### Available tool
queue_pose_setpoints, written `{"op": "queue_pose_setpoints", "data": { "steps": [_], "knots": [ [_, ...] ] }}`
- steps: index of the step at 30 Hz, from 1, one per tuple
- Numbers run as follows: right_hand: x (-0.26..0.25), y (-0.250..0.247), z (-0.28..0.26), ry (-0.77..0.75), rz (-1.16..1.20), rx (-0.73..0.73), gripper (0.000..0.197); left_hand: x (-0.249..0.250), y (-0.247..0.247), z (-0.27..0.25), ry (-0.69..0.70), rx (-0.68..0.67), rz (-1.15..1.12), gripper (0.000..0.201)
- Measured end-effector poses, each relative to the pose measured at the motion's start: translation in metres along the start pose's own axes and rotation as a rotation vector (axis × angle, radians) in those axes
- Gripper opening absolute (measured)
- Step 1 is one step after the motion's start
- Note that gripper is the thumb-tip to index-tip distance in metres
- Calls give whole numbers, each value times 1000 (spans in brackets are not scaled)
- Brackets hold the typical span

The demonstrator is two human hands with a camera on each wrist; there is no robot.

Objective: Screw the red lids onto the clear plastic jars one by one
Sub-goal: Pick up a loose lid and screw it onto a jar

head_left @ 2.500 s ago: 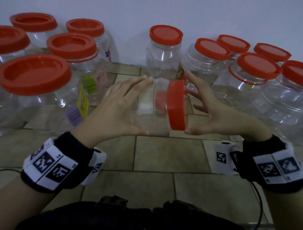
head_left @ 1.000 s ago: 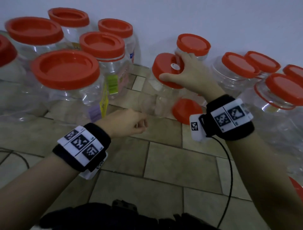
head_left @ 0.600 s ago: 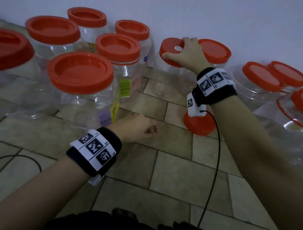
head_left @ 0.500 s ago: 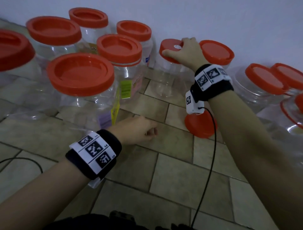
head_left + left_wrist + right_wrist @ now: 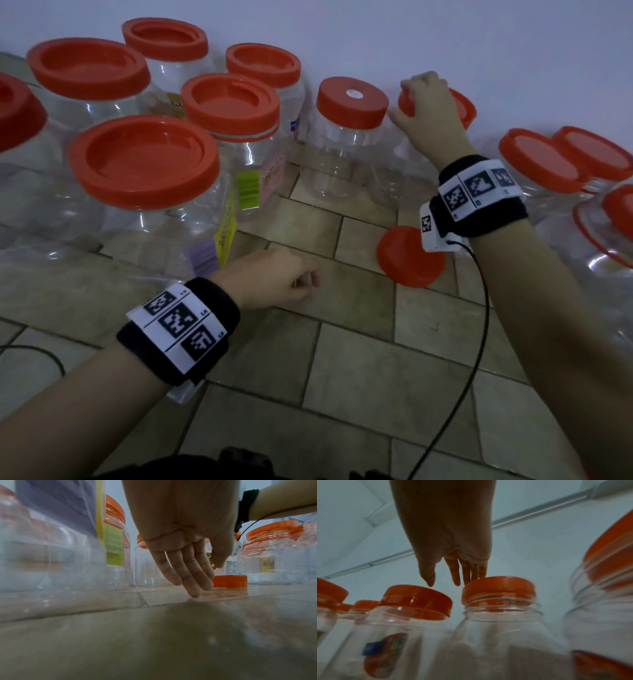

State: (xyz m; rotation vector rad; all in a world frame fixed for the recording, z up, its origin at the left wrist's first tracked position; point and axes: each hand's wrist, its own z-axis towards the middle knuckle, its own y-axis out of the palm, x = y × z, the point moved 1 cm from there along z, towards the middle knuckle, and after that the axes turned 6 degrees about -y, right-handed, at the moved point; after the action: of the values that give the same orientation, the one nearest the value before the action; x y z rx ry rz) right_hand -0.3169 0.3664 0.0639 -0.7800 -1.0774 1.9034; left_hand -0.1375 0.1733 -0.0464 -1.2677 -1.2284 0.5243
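A clear jar (image 5: 339,164) with a red lid (image 5: 351,99) bearing a white sticker stands upright by the wall, with no hand on it. My right hand (image 5: 416,99) is just right of it, over the neighbouring jar's red lid (image 5: 462,106). In the right wrist view that hand (image 5: 453,581) hangs with straight fingers, and their tips touch the edge of this lid (image 5: 498,586). A loose red lid (image 5: 407,260) lies flat on the tiles below my right wrist. My left hand (image 5: 308,281) holds nothing, and its fingertips (image 5: 193,592) touch the floor near that lid (image 5: 229,580).
Several closed red-lidded jars crowd the left (image 5: 144,161) and the right (image 5: 544,161). The white wall (image 5: 445,34) runs right behind them. A black cable (image 5: 479,308) hangs from my right wrist over the tiled floor (image 5: 359,370).
My right hand carried the sticker-lidded jar back to the wall, let it go and shifted right onto the neighbouring jar's lid. The left hand stayed low on the floor.
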Motion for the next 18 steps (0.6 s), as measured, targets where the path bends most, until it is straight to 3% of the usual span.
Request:
{"op": "queue_pose_setpoints", "data": {
  "steps": [2, 7, 18],
  "knots": [
    [13, -2, -10, 27, -44, 9, 39, 1, 1, 1, 14, -7, -7, 17],
    [29, 3, -30, 29, -88, 2, 41, 2, 2, 1, 27, -8, -20, 16],
    [30, -20, -53, 13, -40, 241, 33, 1, 2, 1, 37, 42, -80, 14]
  ]
}}
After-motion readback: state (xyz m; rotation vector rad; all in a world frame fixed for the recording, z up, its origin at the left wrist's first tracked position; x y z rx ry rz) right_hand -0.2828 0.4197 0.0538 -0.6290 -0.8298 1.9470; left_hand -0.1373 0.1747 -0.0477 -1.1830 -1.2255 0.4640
